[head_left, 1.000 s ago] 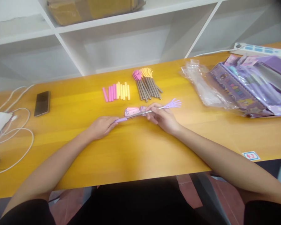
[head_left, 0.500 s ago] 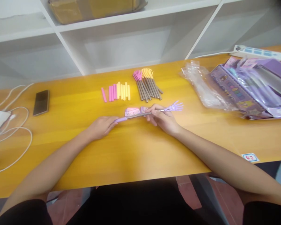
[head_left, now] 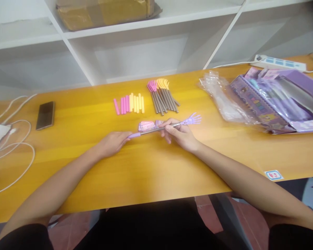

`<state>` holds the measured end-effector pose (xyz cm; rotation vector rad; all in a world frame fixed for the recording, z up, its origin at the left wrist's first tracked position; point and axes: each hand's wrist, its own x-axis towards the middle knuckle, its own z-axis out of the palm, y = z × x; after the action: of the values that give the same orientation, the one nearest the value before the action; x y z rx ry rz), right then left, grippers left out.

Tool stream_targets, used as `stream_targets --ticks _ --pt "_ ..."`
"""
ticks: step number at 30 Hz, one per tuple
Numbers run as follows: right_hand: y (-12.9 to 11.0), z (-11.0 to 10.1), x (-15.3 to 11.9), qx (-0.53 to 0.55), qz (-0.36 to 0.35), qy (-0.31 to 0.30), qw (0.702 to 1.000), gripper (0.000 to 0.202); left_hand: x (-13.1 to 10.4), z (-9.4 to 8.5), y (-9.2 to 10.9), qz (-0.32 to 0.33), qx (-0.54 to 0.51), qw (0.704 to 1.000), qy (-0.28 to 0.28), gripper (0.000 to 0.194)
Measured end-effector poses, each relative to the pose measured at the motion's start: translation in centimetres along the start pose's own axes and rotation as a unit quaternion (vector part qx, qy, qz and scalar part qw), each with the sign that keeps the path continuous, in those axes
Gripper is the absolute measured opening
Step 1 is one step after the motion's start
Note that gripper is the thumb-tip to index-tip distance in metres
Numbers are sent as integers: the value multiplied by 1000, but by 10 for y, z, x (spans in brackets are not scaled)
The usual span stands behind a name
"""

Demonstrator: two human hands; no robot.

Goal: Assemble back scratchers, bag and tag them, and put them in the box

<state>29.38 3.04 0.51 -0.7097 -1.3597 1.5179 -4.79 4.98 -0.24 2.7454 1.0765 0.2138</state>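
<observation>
A back scratcher (head_left: pixel 153 130) with a metal rod, a purple hand-shaped head and a purple handle sleeve lies across both my hands. My left hand (head_left: pixel 115 143) is closed on the sleeve end. Around the rod near the head, my right hand (head_left: pixel 181 134) is closed, thumb on top. Just behind the rod lie small pink printed cards (head_left: pixel 146 125), partly covered by my right hand. Farther back are pink sleeves (head_left: pixel 123 105) and yellow sleeves (head_left: pixel 137 103) in a row. Beside them is a bunch of metal rods (head_left: pixel 163 100) with pink and yellow hand-shaped heads.
On the right stand a purple display box (head_left: pixel 266 100) with wrapped pieces and clear plastic bags (head_left: pixel 221 97). A power strip (head_left: pixel 279 63) is behind it. A phone (head_left: pixel 45 115) and white cables (head_left: pixel 28 149) lie at left. White shelving (head_left: pixel 135 55) borders the table's back.
The view has shifted slightly. Both hands keep hold of the back scratcher in nearly the same position.
</observation>
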Motion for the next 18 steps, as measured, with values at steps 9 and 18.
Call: stream_targets --ticks 9,18 --pt "-4 0 3 -50 13 9 999 44 2 -2 1 -41 -21 999 -4 51" --pt "-13 -45 22 -3 -83 182 980 47 0 -2 -5 -111 -32 993 33 55"
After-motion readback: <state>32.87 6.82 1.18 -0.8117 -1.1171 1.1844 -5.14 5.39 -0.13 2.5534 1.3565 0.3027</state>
